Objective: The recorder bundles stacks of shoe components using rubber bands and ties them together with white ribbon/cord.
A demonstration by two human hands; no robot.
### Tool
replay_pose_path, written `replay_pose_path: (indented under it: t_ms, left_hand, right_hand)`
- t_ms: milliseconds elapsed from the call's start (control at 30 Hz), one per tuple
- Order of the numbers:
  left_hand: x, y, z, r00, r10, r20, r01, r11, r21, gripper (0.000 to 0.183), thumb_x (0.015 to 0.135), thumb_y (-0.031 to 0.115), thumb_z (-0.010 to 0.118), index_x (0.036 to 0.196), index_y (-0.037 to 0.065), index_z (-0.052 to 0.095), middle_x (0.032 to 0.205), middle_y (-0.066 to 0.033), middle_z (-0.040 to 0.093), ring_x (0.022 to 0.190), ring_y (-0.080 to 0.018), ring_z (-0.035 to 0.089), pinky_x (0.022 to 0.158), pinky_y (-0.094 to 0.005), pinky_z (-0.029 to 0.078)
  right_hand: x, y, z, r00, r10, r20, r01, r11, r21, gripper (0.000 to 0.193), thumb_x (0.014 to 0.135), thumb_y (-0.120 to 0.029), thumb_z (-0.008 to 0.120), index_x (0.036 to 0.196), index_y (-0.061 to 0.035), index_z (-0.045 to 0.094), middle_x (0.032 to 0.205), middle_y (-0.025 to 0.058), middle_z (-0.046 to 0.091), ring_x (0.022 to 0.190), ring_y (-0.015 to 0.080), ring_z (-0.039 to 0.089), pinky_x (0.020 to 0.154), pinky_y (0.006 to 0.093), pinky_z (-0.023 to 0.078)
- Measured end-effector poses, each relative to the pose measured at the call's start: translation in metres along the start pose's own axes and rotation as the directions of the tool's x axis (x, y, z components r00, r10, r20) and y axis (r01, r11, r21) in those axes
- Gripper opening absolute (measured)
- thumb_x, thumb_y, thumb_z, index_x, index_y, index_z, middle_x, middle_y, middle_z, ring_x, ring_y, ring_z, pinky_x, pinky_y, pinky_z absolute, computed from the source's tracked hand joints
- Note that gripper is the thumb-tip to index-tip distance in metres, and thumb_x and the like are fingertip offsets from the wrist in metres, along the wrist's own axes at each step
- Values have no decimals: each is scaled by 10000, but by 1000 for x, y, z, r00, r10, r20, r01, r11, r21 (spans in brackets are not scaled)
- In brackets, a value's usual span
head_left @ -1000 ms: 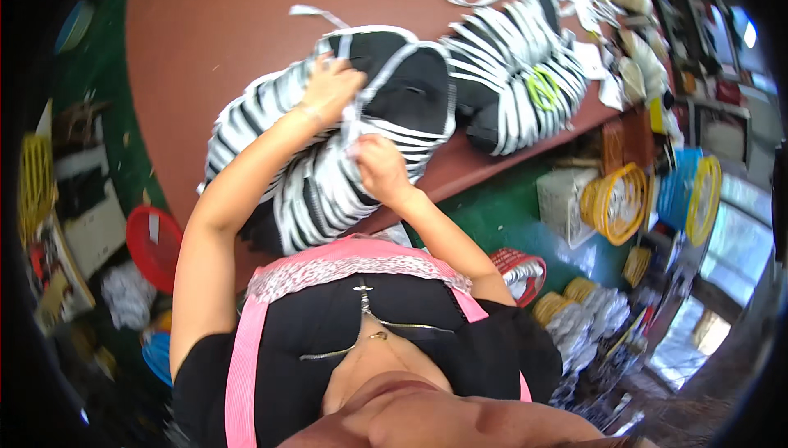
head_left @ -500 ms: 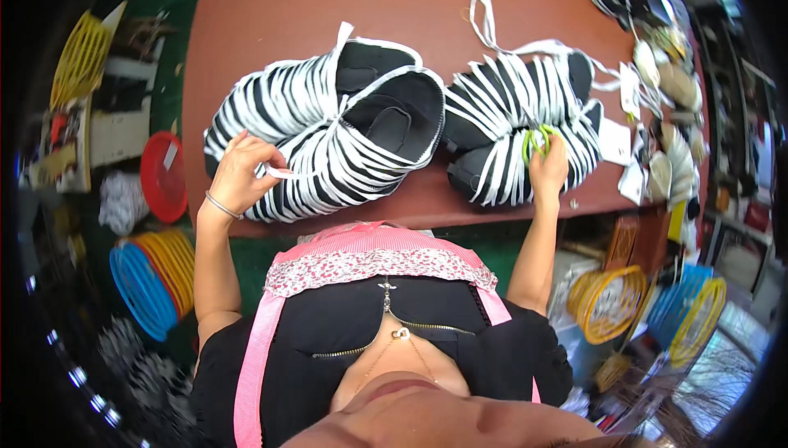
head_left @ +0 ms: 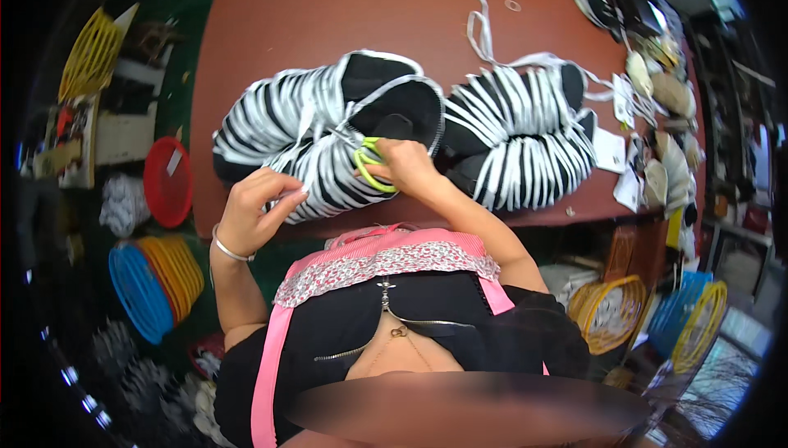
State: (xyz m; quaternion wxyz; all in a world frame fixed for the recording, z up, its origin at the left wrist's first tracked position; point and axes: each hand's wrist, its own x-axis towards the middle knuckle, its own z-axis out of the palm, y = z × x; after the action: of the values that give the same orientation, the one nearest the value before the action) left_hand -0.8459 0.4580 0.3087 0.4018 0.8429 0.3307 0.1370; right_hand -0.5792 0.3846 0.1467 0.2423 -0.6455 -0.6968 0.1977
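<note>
Two pairs of black shoes wound round with white fabric strips lie side by side on the table: a larger pair (head_left: 279, 116) at left and a smaller pair (head_left: 513, 165) at right. My right hand (head_left: 408, 171) holds scissors with green handles (head_left: 367, 153) over the larger pair. Their blades point up and left onto the white strips, and the blade tips are hard to make out. At the front left of the same pair, my left hand (head_left: 264, 206) has thumb and fingertips pinched together, with a small white strip end showing between them.
The red-brown table (head_left: 328, 5) carries a loose white strip (head_left: 484, 34) behind the smaller pair. White tags (head_left: 610, 150) and a row of assorted shoes (head_left: 673, 91) line its right edge. A red basin (head_left: 168, 181) and blue and yellow baskets (head_left: 156, 284) stand at left, more baskets (head_left: 607, 313) at right.
My right hand has carried the scissors left from the smaller pair to the larger pair. My left hand has moved slightly down and right, still pinching the strip.
</note>
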Motion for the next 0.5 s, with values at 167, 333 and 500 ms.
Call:
replay_pose_path:
  t_ms: [167, 333, 500]
  left_hand:
    - [44, 13, 18, 961, 254, -107, -228, 952, 205, 159, 721, 82, 804, 867, 49, 753, 773, -56, 499, 737, -218, 490, 667, -326, 394]
    - [89, 34, 82, 994, 107, 3, -106, 992, -73, 134, 810, 4, 760, 943, 0, 751, 738, -30, 535, 607, -107, 483, 545, -245, 365]
    - [165, 102, 191, 902, 307, 303, -215, 929, -302, 131, 851, -22, 712, 981, -34, 728, 835, -83, 646, 705, -140, 643, 618, -248, 497]
  right_hand:
    - [-48, 57, -39, 802, 342, -489, -316, 939, 139, 389, 849, -303, 761, 1083, -13, 649, 917, 208, 680, 840, 376, 679, 730, 431, 538]
    - [-168, 197, -132, 141, 537, -832, -653, 681, 330, 495, 893, -210, 688, 1280, 57, 531, 1226, 266, 601, 1113, 427, 588, 969, 457, 461]
    - [-330, 363, -149, -49, 648, -760, -830, 397, 392, 601, 851, -76, 705, 1400, 9, 477, 1350, 258, 557, 1230, 403, 560, 1027, 446, 457]
